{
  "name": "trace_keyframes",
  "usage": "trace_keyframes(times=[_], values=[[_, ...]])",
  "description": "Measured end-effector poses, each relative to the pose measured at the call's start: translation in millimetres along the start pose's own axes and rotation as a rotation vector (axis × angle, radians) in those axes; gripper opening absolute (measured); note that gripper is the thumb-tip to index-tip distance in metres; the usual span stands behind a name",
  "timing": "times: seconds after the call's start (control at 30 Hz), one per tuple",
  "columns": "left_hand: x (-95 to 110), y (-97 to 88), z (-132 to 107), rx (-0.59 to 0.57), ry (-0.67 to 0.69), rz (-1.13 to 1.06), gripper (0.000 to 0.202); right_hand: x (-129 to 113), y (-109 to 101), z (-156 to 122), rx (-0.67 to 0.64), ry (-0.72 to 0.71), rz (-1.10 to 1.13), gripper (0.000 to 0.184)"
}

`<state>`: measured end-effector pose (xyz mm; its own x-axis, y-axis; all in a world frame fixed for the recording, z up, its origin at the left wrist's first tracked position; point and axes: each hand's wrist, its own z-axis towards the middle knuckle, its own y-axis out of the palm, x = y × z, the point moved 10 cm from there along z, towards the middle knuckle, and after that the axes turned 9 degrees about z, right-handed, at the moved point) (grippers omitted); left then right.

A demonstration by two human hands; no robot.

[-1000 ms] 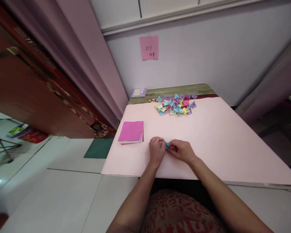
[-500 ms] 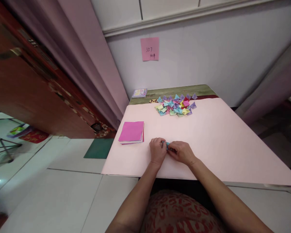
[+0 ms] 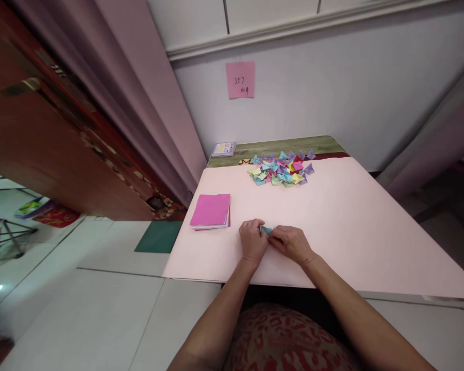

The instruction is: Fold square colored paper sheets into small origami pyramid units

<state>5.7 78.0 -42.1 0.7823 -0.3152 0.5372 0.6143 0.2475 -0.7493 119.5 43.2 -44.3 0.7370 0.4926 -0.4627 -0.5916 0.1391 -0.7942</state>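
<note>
Between my two hands, just above the pink tabletop cover (image 3: 332, 232), is a small piece of folded blue paper (image 3: 266, 230). My left hand (image 3: 252, 240) pinches its left end, and the fingers of my right hand (image 3: 291, 242) close on its right end. Much of the paper is hidden by my fingers, so its exact shape cannot be made out. To the left of my hands lies a stack of square paper sheets (image 3: 211, 210), magenta on top. Farther back sits a heap of small folded paper pieces (image 3: 280, 169) in blue, purple, yellow, green and pink.
A small stack of printed cards (image 3: 224, 149) lies at the table's back left corner. Behind the table, a pink note (image 3: 240, 80) with handwriting is stuck on the wall. A mauve curtain (image 3: 154, 87) and a red-brown door (image 3: 54, 139) stand on the left.
My fingers have shifted slightly on the blue paper, and its visible part looks a little different. Both hands stay in nearly the same place.
</note>
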Motion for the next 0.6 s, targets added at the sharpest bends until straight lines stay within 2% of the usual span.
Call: trace_keyframes(times=[0.27, 0.4, 0.6], values=[[-3.8, -4.6, 0.3, 0.058, -0.022, -0.015, 0.014, -6.5, -3.4, -0.2, 0.007, -0.03, 0.053, 0.014], [-4.9, -2.9, 0.5, 0.033, -0.039, 0.005, 0.014, -7.9, -3.1, -0.3, 0.01, -0.039, 0.084, 0.012], [-5.1, -1.1, 1.3, -0.015, -0.077, 0.036, 0.014, -4.4, 0.4, -2.6, 0.04, -0.073, 0.084, 0.021]])
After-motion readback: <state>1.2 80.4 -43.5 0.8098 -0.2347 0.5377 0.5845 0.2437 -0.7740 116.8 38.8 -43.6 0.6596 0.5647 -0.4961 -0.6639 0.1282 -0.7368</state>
